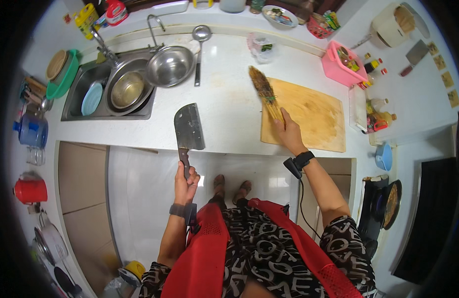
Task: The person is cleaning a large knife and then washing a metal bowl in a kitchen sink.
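My left hand [186, 186] grips the brown handle of a cleaver [189, 128]. Its broad dark blade points away from me, over the front part of the white countertop [229, 123]. My right hand [290, 131] is closed around the pale stick end of a bundled brush [263, 87], whose dark, frayed head points up and to the left. A green tie wraps the bundle near its middle. Beneath the right hand and the brush handle lies a wooden cutting board [311, 115] with darker stains on its face.
On the left, a steel double sink [75, 100] holds metal bowls and a light blue basin [92, 100]. A ladle [199, 52] and a plastic bag [264, 48] lie at the back. A pink basket [341, 67] stands right, near a hanging cleaver [415, 54].
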`<state>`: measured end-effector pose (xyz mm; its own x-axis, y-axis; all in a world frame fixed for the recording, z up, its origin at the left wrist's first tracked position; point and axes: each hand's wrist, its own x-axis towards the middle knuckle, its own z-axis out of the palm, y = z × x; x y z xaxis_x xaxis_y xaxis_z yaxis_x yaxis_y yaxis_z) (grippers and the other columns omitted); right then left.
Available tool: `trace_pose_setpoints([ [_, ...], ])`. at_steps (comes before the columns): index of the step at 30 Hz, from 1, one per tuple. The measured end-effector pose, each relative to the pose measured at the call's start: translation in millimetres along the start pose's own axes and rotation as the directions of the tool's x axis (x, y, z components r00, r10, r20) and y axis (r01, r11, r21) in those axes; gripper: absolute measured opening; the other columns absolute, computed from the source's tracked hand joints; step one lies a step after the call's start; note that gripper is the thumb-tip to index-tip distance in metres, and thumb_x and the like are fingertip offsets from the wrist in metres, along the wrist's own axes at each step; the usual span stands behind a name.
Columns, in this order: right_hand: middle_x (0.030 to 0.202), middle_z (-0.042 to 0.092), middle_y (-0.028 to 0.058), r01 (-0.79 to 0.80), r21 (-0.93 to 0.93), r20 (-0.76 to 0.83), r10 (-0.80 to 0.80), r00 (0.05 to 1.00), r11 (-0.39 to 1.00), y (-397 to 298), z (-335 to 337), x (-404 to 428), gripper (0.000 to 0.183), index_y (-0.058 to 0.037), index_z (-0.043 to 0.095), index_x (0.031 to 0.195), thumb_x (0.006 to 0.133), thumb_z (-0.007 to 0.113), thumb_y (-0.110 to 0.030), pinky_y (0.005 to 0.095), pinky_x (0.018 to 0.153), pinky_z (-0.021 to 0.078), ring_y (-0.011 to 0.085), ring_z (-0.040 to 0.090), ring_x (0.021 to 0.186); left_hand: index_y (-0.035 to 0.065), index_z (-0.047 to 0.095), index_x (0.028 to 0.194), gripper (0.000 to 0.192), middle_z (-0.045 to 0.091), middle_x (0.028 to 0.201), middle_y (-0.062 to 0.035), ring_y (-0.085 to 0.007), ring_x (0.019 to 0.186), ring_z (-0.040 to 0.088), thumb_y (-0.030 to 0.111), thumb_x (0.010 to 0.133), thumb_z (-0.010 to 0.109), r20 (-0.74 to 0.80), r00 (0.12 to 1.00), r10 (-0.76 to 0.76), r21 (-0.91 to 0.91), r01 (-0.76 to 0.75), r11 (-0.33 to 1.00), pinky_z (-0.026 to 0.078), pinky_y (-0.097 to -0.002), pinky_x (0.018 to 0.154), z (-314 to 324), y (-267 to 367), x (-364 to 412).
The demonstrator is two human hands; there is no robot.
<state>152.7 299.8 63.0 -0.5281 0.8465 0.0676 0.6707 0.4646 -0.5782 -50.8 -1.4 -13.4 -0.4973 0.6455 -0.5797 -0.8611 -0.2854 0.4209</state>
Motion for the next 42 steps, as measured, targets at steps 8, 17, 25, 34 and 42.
trace_pose_setpoints([
  [8,0.098,0.065,0.0269,0.043,0.152,0.181,-0.071,0.981,0.987,-17,24,-62,0.049,0.0027,0.045,0.135,0.091,0.057,-0.015,0.0383,0.077,0.0512,0.0368,0.065,0.087,0.0105,0.048,0.094,0.029,0.048,0.069,-0.0008,-0.0059,0.047,0.032,0.038,0.100,0.046,0.053,0.998,-0.038,0.062,0.035,0.997,0.030,-0.0222,0.049,-1,-11,4],
  [17,0.101,0.064,0.0291,0.264,0.142,-0.032,-0.262,0.965,0.954,-43,48,-42,0.048,-0.0017,0.048,0.134,0.090,0.058,-0.018,0.0419,0.077,0.0520,0.0417,0.064,0.089,0.0109,0.046,0.091,0.027,0.051,0.069,-0.0021,-0.0065,0.048,0.034,0.037,0.099,0.049,0.082,0.996,0.023,0.119,-0.033,0.992,0.031,-0.0234,0.049,-3,-17,18],
  [25,0.082,0.063,0.0195,0.344,-0.531,0.147,-0.316,0.937,0.775,-33,34,45,0.052,-0.0171,0.049,0.136,0.085,0.061,-0.021,0.0452,0.066,0.0507,0.0366,0.063,0.073,0.0126,0.049,0.093,0.026,0.053,0.071,-0.0017,-0.0074,0.050,0.037,0.038,0.099,0.050,0.147,0.989,-0.026,0.143,0.005,0.990,0.034,-0.0255,0.053,-11,-25,35],
  [34,0.095,0.064,0.0263,0.286,-0.083,0.222,-0.262,0.939,0.955,-49,48,-87,0.051,-0.0045,0.049,0.135,0.087,0.063,-0.017,0.0411,0.076,0.0507,0.0394,0.064,0.086,0.0113,0.049,0.094,0.027,0.051,0.072,-0.0032,-0.0076,0.052,0.036,0.038,0.098,0.052,0.197,0.980,-0.034,-0.001,0.035,0.999,0.035,-0.0257,0.054,-6,-41,64],
  [42,0.098,0.064,0.0231,0.343,0.127,0.205,-0.363,0.909,0.931,-87,70,-156,0.051,-0.0054,0.047,0.136,0.088,0.062,-0.015,0.0400,0.074,0.0502,0.0360,0.064,0.083,0.0118,0.049,0.096,0.027,0.051,0.073,-0.0011,-0.0045,0.049,0.033,0.039,0.098,0.051,0.165,0.986,0.006,-0.081,0.008,0.997,0.033,-0.0230,0.054,-65,-3,-6],
])
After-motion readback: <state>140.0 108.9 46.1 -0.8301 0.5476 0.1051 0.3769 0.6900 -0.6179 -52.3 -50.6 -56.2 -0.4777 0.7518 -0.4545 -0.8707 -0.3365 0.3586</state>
